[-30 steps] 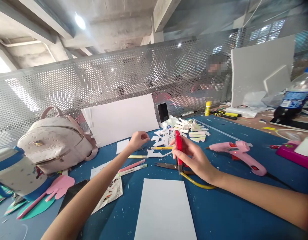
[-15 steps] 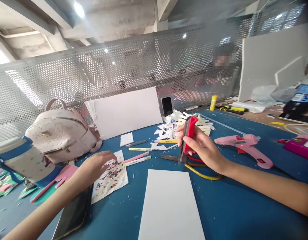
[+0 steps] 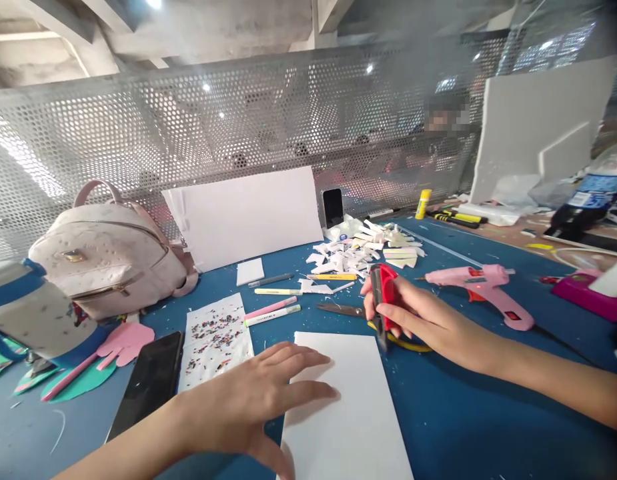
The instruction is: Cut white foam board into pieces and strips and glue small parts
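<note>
Spread fingers of my left hand [image 3: 268,393] reach over the left side of a white board [image 3: 353,413] lying on the blue table; whether they touch it I cannot tell. My right hand [image 3: 408,310] is closed around a red and dark utility knife [image 3: 385,293], held above the table by the board's upper right corner, its tip pointing down. Behind that hand lie scissors [image 3: 338,309] with yellow-edged handles, partly hidden. To the left of the board is a sheet of paper [image 3: 223,320] scattered with small coloured bits.
A pink glue gun [image 3: 488,283] lies right of my right hand. White scraps [image 3: 358,250] are heaped at the back. A black phone [image 3: 148,387], a cup [image 3: 38,320] and a backpack [image 3: 108,247] stand or lie left. Markers [image 3: 273,311] lie beyond the board.
My left hand has moved right from over the bit-covered paper to the white board. My right hand has lowered slightly with the knife still in it. The view has shifted a little.
</note>
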### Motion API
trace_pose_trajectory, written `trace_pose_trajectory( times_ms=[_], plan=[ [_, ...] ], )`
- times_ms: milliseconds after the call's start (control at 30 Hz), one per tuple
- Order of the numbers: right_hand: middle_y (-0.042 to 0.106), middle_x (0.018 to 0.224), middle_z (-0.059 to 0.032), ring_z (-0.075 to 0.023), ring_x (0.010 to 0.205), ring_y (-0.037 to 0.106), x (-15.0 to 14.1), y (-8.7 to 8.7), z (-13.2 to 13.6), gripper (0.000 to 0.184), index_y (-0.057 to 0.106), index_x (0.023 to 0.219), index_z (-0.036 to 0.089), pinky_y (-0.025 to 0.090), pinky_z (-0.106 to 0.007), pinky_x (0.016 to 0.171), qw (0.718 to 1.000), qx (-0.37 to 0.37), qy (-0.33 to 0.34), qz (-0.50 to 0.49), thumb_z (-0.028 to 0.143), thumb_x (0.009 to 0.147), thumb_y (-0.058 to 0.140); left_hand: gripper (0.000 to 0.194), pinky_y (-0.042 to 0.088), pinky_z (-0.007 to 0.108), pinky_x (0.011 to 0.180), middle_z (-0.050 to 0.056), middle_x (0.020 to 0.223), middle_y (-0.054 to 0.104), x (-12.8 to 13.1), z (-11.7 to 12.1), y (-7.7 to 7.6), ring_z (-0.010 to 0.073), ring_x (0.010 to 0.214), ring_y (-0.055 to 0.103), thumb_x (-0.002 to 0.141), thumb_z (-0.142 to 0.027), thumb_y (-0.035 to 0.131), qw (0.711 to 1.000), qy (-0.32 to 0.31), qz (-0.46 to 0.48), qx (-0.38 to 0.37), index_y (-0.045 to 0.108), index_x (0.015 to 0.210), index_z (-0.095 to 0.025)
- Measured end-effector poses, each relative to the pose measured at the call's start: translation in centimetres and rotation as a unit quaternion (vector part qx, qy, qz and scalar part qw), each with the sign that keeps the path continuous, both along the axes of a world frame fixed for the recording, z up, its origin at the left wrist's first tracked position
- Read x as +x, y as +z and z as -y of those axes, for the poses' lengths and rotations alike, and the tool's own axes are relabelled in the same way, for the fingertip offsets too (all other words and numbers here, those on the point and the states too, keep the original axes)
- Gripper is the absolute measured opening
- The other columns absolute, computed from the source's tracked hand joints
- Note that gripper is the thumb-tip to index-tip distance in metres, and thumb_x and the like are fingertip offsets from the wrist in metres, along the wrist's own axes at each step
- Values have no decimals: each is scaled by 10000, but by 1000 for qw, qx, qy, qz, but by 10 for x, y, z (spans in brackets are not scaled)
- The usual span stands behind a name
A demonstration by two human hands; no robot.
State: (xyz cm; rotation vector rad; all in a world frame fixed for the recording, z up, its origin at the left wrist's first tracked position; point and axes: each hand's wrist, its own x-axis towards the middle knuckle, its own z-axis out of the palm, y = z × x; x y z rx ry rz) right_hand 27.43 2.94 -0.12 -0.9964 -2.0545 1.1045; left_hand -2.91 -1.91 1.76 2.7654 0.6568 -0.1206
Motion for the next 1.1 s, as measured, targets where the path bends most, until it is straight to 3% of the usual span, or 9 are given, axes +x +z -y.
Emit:
trace_pose_trajectory(
  times_ms=[233, 333, 433, 533, 633, 733, 833, 967, 1100],
  plan=[
    [599, 1038, -44, -139, 740, 544, -29, 4, -14, 229, 478, 1087, 235, 498, -260, 636, 997, 43, 55, -20, 444, 1030, 404, 882, 216, 618, 1159, 71, 1646, 133, -8, 5, -3, 334, 1496, 167, 800, -440, 738, 999, -21, -26, -21, 261, 1531, -314],
    [578, 1037, -45, -147, 763, 553, -37, 3, -18, 203, 513, 1079, 228, 495, -258, 608, 995, 50, 78, -33, 390, 1029, 402, 826, 211, 579, 1173, 63, 1642, 148, -5, 16, 1, 299, 1493, 185, 834, -255, 704, 999, -36, -37, 10, 264, 1531, -305],
    [584, 997, -41, -155, 791, 568, -42, 5, -20, 141, 538, 1006, 212, 497, -274, 667, 993, 76, 82, -31, 316, 1000, 444, 601, 254, 508, 1180, 82, 1623, 215, 6, 24, 0, 267, 1485, 219, 959, -251, 545, 994, -71, -61, 61, 317, 1516, -246],
    [605, 918, -26, -164, 787, 570, -41, 8, -21, 81, 553, 922, 202, 478, -292, 707, 991, 112, 69, 11, 268, 944, 511, 453, 328, 459, 1168, 55, 1604, 293, 17, 31, -18, 269, 1461, 295, 1040, -334, 366, 979, -111, -36, 165, 386, 1485, -251],
    [629, 855, -10, -169, 804, 581, -36, 6, -23, 105, 595, 863, 199, 457, -294, 732, 984, 129, 86, 82, 261, 927, 539, 442, 364, 409, 1160, 12, 1614, 281, 25, 36, -49, 254, 1447, 340, 1039, -306, 375, 948, -145, 3, 283, 395, 1477, -249],
    [650, 836, -9, -149, 719, 606, -27, 1, -23, 169, 621, 916, 196, 467, -269, 650, 987, 52, 111, 106, 330, 958, 529, 431, 387, 362, 1146, 6, 1616, 278, 33, 39, -72, 231, 1434, 360, 1042, -352, 353, 926, -143, 7, 350, 456, 1432, -199],
    [651, 793, -7, -125, 574, 599, -22, -1, -24, 256, 621, 1004, 194, 464, -246, 534, 986, -39, 125, 102, 435, 958, 545, 402, 475, 348, 1073, -9, 1569, 379, 44, 41, -84, 218, 1361, 467, 1021, -405, 418, 919, -111, 72, 372, 511, 1374, -238],
    [682, 890, -33, -144, 685, 648, -27, 2, -27, 295, 623, 1059, 205, 467, -225, 550, 990, -51, 119, 49, 472, 958, 548, 382, 531, 316, 999, 13, 1433, 560, 62, 41, -85, 186, 1254, 574, 1011, -399, 453, 916, -70, 149, 366, 543, 1335, -217],
    [688, 969, -38, -156, 788, 662, -40, 1, -31, 321, 616, 1125, 214, 459, -214, 580, 983, -89, 162, 4, 480, 954, 560, 421, 528, 263, 984, 35, 1243, 701, 70, 39, -79, 130, 1157, 641, 1028, -365, 415, 922, -30, 182, 340, 501, 1381, -150]
  ],
)
